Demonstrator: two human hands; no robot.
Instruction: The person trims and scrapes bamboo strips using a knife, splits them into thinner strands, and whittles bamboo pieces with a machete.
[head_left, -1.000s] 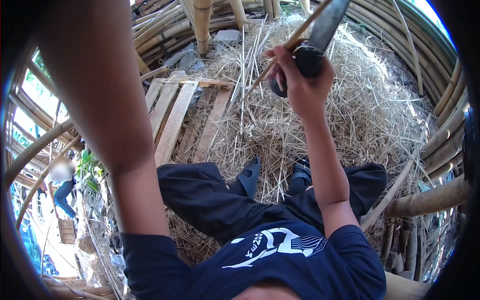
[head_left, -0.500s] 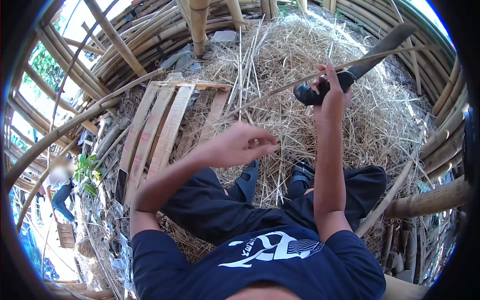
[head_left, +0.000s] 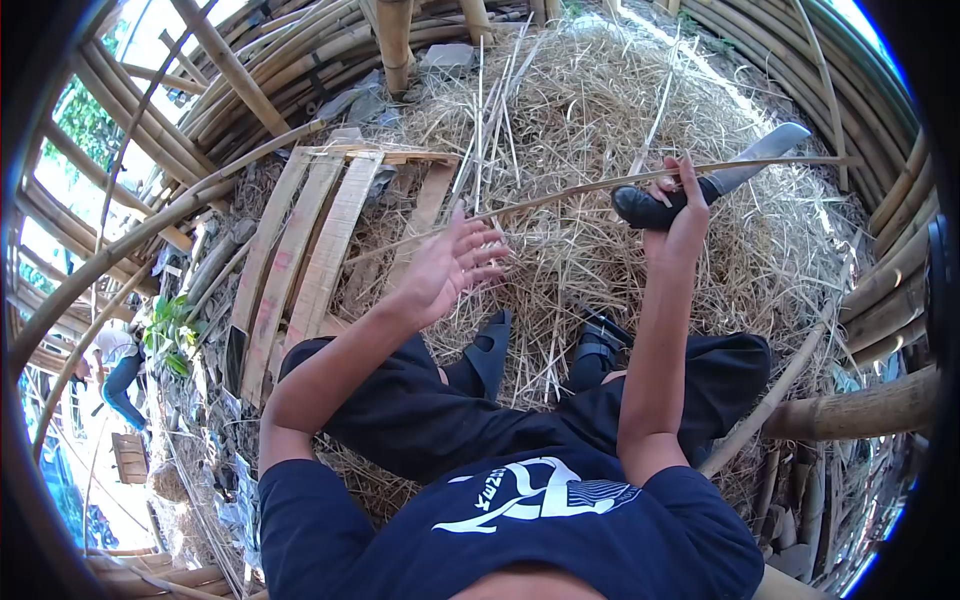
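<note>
My right hand [head_left: 682, 222] is wrapped round the black handle [head_left: 642, 208] of a machete, whose blade [head_left: 758, 158] points up and to the right and catches the light. A long thin bamboo strip [head_left: 570, 190] crosses at the fingers of this hand, with the forefinger raised against it. The strip runs on past the blade to the right and down to the left. My left hand [head_left: 450, 265] is open, fingers spread and palm showing, close to the strip's left part. Whether its thumb touches the strip I cannot tell.
Dry straw [head_left: 580, 110] covers the ground, with several loose thin strips [head_left: 490, 115] on it. A wooden slatted pallet [head_left: 320, 235] lies at the left. Bamboo poles [head_left: 250, 100] form walls around me. Far left, another person [head_left: 122, 375] is bent over beyond the poles.
My left hand has moved left and up, turning its palm into view and spreading its fingers. My right hand has shifted slightly right and down, and the blade now shows a brighter face.
</note>
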